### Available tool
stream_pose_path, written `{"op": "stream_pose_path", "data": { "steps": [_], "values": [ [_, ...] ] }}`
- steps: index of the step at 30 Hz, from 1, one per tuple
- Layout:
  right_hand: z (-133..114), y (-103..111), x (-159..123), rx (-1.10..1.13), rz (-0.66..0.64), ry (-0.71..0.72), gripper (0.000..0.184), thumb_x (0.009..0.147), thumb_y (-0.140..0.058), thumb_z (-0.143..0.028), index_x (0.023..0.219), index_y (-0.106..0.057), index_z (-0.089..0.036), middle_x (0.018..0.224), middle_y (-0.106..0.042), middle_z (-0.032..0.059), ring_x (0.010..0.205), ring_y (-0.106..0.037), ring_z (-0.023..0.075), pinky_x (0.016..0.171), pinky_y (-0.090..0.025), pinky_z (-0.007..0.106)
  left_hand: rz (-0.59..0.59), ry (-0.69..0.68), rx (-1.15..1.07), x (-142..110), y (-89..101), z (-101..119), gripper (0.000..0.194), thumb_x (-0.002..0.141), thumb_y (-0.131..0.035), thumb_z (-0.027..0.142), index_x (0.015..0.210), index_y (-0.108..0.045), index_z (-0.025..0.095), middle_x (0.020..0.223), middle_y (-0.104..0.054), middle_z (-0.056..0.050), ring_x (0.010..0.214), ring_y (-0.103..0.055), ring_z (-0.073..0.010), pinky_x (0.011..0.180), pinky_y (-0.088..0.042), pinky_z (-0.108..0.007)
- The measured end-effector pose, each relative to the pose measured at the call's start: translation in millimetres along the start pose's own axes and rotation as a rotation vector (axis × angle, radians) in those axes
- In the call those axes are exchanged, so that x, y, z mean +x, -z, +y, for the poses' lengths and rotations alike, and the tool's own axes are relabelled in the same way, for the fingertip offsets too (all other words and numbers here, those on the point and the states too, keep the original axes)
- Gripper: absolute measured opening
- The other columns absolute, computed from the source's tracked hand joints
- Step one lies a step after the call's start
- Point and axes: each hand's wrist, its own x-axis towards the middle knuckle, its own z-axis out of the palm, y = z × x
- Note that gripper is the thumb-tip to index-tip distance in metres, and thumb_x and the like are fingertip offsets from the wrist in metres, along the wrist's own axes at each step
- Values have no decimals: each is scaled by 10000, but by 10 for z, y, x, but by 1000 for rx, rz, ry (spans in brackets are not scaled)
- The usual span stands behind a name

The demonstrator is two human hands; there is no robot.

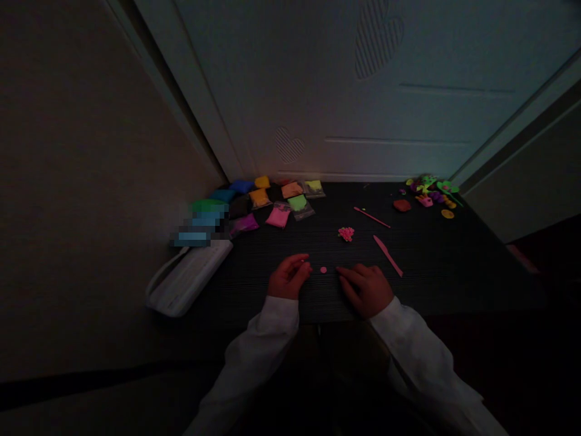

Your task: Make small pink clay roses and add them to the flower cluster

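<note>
A small flat pink clay disc (323,270) lies on the dark table (426,260) between my two hands. My left hand (287,277) rests just left of the disc, fingers curled with thumb and forefinger close together; whether a bit of clay is pinched there I cannot make out. My right hand (367,288) rests just right of the disc, fingers bent and pressed on the tabletop, holding nothing that shows. A pink clay flower (346,234) sits a little beyond the disc. Both arms wear white sleeves.
Several coloured clay bags (276,200) lie at the back left. Two pink modelling tools (387,255) (371,217) lie right of the flower. A red clay lump (402,206) and finished colourful clay pieces (431,191) sit at the back right. A white case (190,278) rests at the left edge.
</note>
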Motion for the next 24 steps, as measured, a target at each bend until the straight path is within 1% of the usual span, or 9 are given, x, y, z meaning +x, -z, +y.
{"op": "stream_pose_path", "data": {
  "steps": [9, 15, 24],
  "values": [
    [-13, 0, 9, -33, -16, -11, 298, 790, -348, -326, 1033, -510, -262, 762, -548, 22, 704, -474, 143, 673, -266, 292, 7, -13, 22, 6, 0, -8, 249, 582, -604, 259, 800, -576, 142, 576, -565, 10, 514, -510, -70, 497, -411, -180],
    [-23, 8, 9, -44, -17, -17, 288, 794, -345, -319, 1020, -514, -260, 774, -550, 17, 729, -478, 136, 679, -260, 284, 2, -20, 13, 6, 1, -20, 241, 587, -599, 250, 801, -573, 143, 578, -569, 15, 496, -498, -58, 496, -403, -173],
    [-30, 6, 19, -49, -6, -20, 269, 787, -364, -317, 976, -541, -243, 758, -558, 21, 728, -489, 134, 669, -257, 281, 14, 1, 22, 1, -4, -7, 246, 583, -602, 254, 801, -576, 144, 587, -566, 10, 505, -505, -62, 492, -408, -172]
  ]
}}
